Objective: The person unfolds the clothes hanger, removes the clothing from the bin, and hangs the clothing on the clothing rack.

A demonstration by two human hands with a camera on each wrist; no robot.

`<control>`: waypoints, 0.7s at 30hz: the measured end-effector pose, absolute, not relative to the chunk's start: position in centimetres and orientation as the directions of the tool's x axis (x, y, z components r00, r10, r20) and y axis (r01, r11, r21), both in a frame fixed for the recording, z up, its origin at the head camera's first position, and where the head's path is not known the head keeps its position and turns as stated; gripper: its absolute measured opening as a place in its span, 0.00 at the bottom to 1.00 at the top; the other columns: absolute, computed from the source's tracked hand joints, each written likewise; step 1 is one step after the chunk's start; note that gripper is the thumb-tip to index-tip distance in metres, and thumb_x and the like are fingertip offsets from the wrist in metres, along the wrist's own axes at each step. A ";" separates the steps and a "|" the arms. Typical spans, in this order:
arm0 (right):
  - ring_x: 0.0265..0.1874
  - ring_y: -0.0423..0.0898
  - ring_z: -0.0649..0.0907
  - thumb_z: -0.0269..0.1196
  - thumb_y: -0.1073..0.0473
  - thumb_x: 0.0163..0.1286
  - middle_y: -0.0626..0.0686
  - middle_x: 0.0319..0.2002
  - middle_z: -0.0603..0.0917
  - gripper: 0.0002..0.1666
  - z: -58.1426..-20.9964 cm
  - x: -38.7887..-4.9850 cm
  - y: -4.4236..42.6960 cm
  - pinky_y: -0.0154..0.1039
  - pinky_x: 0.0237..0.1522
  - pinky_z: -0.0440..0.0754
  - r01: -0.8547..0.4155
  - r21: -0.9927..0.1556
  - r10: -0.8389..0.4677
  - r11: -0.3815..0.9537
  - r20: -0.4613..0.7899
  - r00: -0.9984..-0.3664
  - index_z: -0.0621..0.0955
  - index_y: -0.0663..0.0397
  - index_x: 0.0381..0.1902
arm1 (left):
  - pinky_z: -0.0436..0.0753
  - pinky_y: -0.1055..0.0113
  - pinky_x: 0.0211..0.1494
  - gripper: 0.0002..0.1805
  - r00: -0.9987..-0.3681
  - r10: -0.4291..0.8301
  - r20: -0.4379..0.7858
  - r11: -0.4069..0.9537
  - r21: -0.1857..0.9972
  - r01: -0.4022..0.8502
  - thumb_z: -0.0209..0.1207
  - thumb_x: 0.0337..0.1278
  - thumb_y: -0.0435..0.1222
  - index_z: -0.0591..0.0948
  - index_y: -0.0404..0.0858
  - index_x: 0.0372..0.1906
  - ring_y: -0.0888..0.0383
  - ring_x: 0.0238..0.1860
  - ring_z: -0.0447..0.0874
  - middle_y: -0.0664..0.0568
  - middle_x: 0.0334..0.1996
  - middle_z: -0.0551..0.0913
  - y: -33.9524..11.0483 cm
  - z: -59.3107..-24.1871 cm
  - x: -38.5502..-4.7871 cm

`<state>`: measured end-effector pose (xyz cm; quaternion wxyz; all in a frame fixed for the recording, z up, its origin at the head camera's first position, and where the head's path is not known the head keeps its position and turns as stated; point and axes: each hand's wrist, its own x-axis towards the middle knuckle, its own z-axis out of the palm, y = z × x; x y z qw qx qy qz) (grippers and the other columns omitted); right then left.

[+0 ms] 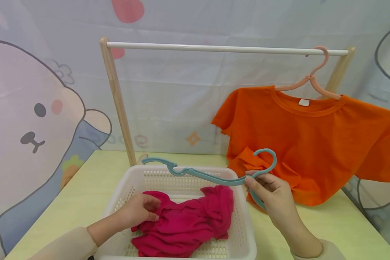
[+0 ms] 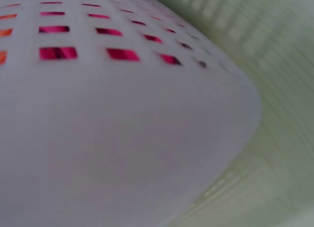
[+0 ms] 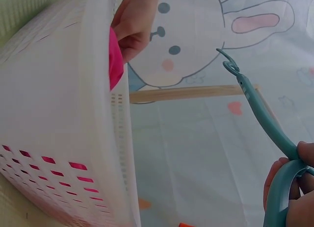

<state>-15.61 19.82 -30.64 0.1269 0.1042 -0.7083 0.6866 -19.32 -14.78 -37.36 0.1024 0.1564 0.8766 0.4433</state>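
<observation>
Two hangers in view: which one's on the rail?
The pink hanger, hooked over the white rail and carrying the orange shirt. The teal hanger is off the rail, in the right hand.

the left hand (image 1: 139,212), loosely curved, sits lower than the pinching right hand (image 1: 274,196).

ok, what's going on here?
A person's right grip holds a bare blue hanger near its hook. The left grip is at the left side of the crumpled magenta cloth in the white basket; whether it pinches the fabric is unclear. An orange shirt hangs on a pink hanger at the right end of the rail.
</observation>
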 end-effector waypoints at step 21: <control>0.28 0.42 0.83 0.65 0.65 0.65 0.45 0.30 0.86 0.04 -30.6 -15.7 19.7 0.31 0.31 0.79 -0.308 -0.950 0.030 0.051 0.310 -0.950 0.86 0.53 0.36 | 0.80 0.67 0.36 0.07 -0.910 0.413 -0.026 0.643 0.716 0.271 0.66 0.50 0.26 0.87 0.30 0.36 0.57 0.36 0.78 0.49 0.32 0.86 -14.8 -37.2 -19.5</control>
